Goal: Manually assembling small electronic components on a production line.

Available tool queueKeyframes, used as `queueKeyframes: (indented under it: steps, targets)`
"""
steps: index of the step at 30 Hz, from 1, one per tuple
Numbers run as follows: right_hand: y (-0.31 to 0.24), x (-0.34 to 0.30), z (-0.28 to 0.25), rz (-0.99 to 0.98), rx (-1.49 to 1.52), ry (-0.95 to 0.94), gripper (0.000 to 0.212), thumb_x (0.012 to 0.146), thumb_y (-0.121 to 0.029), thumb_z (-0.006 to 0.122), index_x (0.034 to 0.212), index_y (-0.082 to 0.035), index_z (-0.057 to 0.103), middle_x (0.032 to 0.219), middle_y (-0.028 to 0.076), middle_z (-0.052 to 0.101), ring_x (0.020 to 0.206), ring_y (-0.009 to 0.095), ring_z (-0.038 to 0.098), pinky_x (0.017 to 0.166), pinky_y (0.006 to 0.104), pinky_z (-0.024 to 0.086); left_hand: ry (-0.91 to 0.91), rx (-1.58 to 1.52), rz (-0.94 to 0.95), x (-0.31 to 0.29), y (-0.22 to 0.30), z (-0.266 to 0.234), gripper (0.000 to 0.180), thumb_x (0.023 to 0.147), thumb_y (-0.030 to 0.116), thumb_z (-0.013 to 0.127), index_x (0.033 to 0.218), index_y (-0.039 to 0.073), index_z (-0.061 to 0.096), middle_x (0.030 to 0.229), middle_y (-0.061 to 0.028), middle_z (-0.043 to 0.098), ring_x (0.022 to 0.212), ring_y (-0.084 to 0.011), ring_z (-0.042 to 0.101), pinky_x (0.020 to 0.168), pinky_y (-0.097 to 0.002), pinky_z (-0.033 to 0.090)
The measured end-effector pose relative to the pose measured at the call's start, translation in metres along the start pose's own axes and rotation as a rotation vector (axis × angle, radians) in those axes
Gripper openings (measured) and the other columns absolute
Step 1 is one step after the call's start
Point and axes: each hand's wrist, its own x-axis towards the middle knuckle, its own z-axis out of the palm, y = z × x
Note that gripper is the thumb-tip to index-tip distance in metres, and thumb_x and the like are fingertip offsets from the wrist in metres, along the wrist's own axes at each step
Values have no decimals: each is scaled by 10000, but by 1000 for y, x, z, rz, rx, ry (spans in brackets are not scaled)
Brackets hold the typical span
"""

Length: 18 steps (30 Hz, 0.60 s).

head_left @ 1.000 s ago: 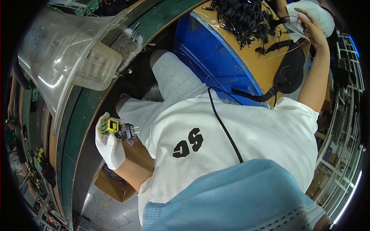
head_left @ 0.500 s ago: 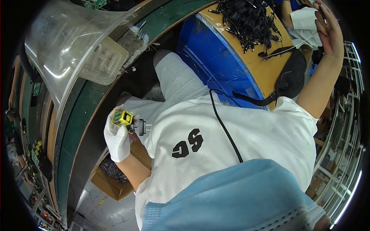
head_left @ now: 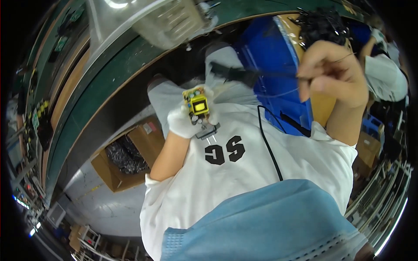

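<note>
My left hand [head_left: 179, 123], in a white glove, is closed around a small circuit board [head_left: 198, 104] with a yellow transformer and several small parts. Beside the board's lower end, a dark plug piece [head_left: 208, 131] with two metal prongs points toward my shirt. My bare right hand [head_left: 335, 78] is raised at the right, with thumb and fingers pinched on a thin dark cord [head_left: 276, 75]. A thicker black part [head_left: 235, 75], smeared by motion, stretches leftward from that cord toward the board. The two hands are well apart.
Black cables [head_left: 322, 27] lie heaped on the brown tabletop [head_left: 292, 32] beside a blue panel [head_left: 272, 56]. A clear plastic bin [head_left: 170, 24] sits on the green bench [head_left: 117, 71]. An open carton [head_left: 115, 176] with black plastic inside stands at the left. Another person's sleeve [head_left: 385, 76] shows far right.
My right hand has come down and inward from beside my shoulder, bringing the dark cord across. My left hand with the board appears further right, and the whole view has turned.
</note>
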Motion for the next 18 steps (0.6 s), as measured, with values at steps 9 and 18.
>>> queueKeyframes:
  steps: [9,18]
  targets:
    - [87,15,15,509,77,-323,225,849,7,608,1075,12,609,750,78,682,453,44,359,457,166,290,-138,90,195,5,20,3,615,858,342,647,1329,12,431,1079,-198,568,730,-284,551,633,-332,405]
    - [123,32,22,513,-277,-505,216,821,18,612,1031,-7,653,782,67,696,448,53,344,450,183,273,-5,364,257,-9,24,23,661,750,267,765,1259,-37,472,1148,-233,576,732,-331,630,623,-327,503]
